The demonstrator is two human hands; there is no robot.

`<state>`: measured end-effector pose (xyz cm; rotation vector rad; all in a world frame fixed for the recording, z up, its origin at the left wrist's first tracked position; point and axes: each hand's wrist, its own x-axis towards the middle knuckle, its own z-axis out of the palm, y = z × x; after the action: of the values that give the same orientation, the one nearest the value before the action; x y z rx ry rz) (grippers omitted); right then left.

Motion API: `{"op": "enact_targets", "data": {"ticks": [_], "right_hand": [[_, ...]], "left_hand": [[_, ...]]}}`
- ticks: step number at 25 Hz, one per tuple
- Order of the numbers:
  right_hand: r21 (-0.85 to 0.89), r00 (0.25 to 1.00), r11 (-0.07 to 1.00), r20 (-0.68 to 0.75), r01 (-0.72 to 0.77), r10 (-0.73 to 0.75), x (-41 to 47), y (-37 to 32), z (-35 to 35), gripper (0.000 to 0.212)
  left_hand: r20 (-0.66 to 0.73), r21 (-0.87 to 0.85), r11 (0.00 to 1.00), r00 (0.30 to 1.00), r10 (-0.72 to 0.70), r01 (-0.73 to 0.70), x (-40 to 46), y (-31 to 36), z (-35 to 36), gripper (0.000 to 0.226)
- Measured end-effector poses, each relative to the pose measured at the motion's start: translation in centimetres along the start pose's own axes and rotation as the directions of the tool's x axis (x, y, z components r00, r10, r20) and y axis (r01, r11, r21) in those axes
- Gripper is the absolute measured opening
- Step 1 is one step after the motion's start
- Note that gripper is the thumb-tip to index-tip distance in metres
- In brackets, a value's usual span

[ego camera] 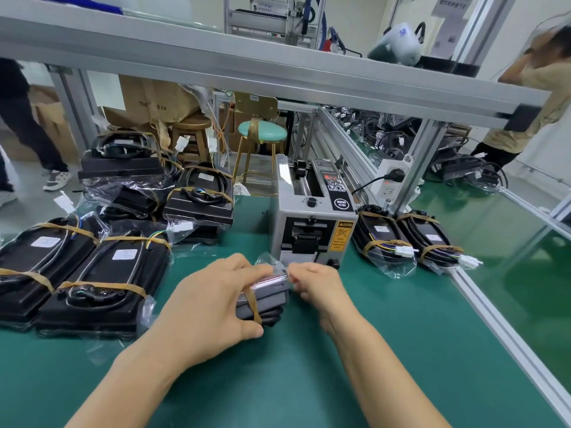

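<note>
Now gripping bagged unit (265,299) with left hand (213,304), right hand (321,288) pinching its bag (272,261). Open mat (293,381) nearward; two packs (381,239) (429,239) rightward.

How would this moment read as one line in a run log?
left hand: grips bagged unit | right hand: pinches its bag end | where: green mat, before tape dispenser

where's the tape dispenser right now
Head view, centre: the tape dispenser stands on the green mat, just beyond the bagged grey unit held by the left hand and right hand.
</note>
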<state>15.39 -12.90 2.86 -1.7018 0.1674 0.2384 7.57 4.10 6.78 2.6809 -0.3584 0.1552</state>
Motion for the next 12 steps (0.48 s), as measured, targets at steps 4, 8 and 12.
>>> {"op": "enact_targets", "data": {"ticks": [4, 8, 12], "right_hand": [[0.037, 0.892, 0.971, -0.405, 0.234, -0.2, 0.9, -0.6, -1.3, 0.022], [0.032, 0.86, 0.975, -0.478, 0.221, -0.179, 2.0, -1.9, -0.3, 0.022], [0.102, 0.845, 0.987, -0.533, 0.127, -0.053, 3.1, -2.5, 0.2, 0.022]], "left_hand": [[-0.09, 0.035, 0.995, 0.992, -0.086, 0.09, 0.2, 0.4, 0.6, 0.066], [-0.105, 0.059, 0.987, 0.985, -0.14, 0.147, 0.2, 1.0, 1.0, 0.063], [-0.101, 0.071, 0.985, 0.983, -0.152, 0.16, 0.0, 1.2, 0.9, 0.066]]}}
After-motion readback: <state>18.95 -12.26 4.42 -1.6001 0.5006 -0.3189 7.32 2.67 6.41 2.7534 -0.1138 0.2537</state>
